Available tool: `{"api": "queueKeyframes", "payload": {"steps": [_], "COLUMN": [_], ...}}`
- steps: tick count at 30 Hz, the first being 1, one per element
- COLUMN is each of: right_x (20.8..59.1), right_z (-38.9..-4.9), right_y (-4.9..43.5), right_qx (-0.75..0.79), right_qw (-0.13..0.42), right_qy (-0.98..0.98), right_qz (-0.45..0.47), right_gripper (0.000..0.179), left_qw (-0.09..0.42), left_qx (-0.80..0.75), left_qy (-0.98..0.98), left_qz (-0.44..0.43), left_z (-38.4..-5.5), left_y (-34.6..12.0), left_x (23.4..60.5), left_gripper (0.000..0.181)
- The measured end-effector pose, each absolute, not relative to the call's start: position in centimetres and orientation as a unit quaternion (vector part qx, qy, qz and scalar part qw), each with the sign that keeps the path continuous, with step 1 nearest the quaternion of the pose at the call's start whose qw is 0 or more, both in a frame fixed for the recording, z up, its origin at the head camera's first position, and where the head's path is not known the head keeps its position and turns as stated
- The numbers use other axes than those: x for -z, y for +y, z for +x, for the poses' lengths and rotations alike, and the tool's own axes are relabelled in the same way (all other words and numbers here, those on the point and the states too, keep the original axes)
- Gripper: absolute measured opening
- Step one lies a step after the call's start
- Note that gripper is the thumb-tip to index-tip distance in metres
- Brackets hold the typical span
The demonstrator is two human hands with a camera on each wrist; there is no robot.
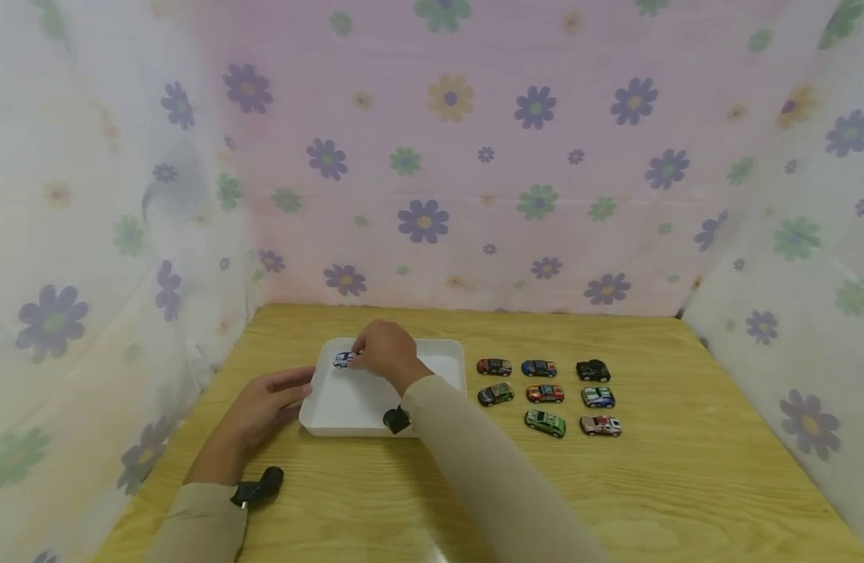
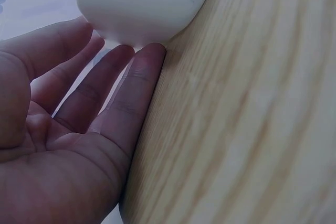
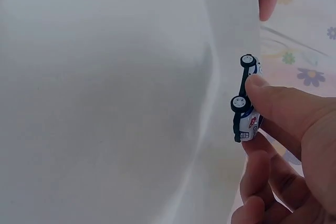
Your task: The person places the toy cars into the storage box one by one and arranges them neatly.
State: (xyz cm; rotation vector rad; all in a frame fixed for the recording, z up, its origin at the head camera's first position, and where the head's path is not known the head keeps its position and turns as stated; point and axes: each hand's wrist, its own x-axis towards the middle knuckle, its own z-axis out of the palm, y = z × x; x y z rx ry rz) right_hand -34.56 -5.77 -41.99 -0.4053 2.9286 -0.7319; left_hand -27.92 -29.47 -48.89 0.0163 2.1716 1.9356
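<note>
Head view looks forward and down from above; both wrist views, up close, share the white tray (image 1: 357, 399).

Worktop (image 1: 713, 461): yellowish wood grain | White tray (image 1: 343, 431): toward far edge, nearer left edge than right | Toy cars (image 1: 545, 394): eight, between tray and right edge, three columns | Black car (image 1: 592, 371): column nearest right edge.

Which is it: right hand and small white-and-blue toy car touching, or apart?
Touching. The right wrist view shows the thumb of the right hand against the side of the small white-and-blue toy car, no gap.
</note>
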Motion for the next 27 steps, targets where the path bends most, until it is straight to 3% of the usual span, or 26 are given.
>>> {"api": "queueKeyframes", "payload": {"steps": [27], "right_x": [43.0], "right_z": [-35.8], "right_y": [-7.3], "right_qx": [0.179], "right_qw": [0.06], "right_qy": [0.974], "right_qz": [-0.127], "right_gripper": [0.019], "left_qw": [0.123], "left_qx": [-0.658], "left_qy": [0.743], "left_qz": [0.002], "left_z": [-28.0], "left_y": [-29.6], "left_x": [48.8], "left_gripper": [0.055]}}
